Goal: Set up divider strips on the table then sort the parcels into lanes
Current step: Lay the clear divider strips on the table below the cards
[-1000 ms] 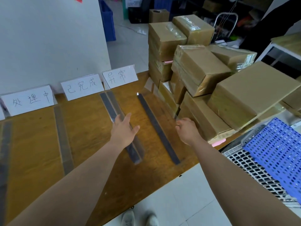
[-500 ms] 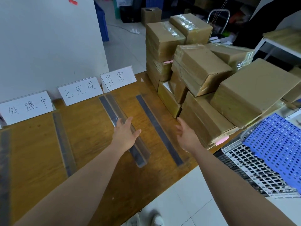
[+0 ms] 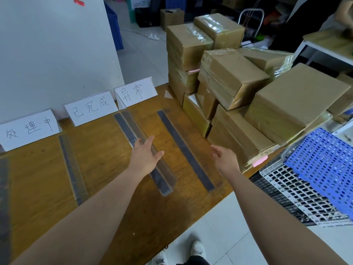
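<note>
**Fingers spread over third strip; right hand open beside parcel stack**

Fingers point(image 3: 150, 139) of the left hand point(image 3: 145, 157) are loosely spread, palm down, on or just above the clear divider strip point(image 3: 133, 131); contact cannot be confirmed, and nothing is gripped. Right hand point(image 3: 225, 159) hangs open and empty, thumb forward, just short of the lowest parcel point(image 3: 235, 138) in the stack.

Change over the last second: the left hand has stayed on the same strip while the right hand has opened from a loose fist and drifted toward the boxes. The view has also tipped slightly. Judgement: strip placement looks nearly finished, and the right hand appears to be turning to the sorting step.

Orientation of the strip under the fingers: long axis runs from near the table edge, behind the palm, away to the label cards point(image 3: 135, 92) ahead of the fingertips, slanting a little to the left as it recedes. Its near end sticks out past the wrist; its far end stops just short of the cards. It seems to be an angle section with a dark base and a clear upright wall.

Neighbours: a dark strip point(image 3: 183, 148) lies to the right of the fingers, between both hands, roughly parallel. Another strip point(image 3: 70, 165) lies well to the left. All rest on the wooden table point(image 3: 99, 155). No parcel sits in any lane yet.
</note>
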`<state>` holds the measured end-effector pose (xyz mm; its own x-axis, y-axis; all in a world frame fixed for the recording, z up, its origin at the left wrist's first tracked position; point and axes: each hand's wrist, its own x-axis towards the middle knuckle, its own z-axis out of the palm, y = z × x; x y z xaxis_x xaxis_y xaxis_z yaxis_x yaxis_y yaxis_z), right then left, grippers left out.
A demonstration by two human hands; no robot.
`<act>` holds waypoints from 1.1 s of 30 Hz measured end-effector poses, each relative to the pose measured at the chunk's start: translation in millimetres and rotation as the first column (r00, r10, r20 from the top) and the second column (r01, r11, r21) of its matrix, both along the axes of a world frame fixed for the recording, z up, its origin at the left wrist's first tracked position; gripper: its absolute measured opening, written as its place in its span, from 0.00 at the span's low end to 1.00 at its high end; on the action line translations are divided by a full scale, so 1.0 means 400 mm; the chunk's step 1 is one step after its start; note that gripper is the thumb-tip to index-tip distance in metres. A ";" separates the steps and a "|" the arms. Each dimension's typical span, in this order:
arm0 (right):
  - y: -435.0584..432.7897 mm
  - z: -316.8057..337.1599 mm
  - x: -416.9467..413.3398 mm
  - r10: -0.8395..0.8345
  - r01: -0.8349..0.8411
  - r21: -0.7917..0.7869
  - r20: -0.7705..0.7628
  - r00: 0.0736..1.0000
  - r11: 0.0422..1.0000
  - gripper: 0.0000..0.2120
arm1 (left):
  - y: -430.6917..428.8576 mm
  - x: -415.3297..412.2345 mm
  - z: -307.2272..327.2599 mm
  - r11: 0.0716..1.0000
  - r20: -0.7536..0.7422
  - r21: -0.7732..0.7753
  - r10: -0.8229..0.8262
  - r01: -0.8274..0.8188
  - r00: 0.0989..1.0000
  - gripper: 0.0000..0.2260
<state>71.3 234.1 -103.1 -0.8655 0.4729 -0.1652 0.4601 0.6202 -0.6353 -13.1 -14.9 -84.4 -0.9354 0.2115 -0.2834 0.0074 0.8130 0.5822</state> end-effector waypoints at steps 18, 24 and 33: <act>0.028 0.011 -0.182 0.033 -0.033 -0.002 -0.019 0.999 0.999 0.18 | 0.015 -0.037 -0.004 0.989 0.047 0.011 0.149 -0.150 0.988 0.31; 0.038 0.024 -0.174 0.021 -0.023 -0.099 -0.022 1.000 0.995 0.20 | 0.016 -0.041 -0.010 0.985 0.057 0.036 0.165 -0.167 0.985 0.31; 0.047 -0.005 -0.122 0.024 -0.028 -0.110 -0.032 0.999 0.994 0.20 | 0.009 -0.043 -0.018 0.988 0.051 0.041 0.144 -0.146 0.988 0.32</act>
<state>22.5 252.9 -105.1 -0.8826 0.4306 -0.1887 0.4244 0.5572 -0.7137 -30.4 -11.3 -91.8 -0.9427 0.0882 -0.3219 -0.1371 0.7771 0.6143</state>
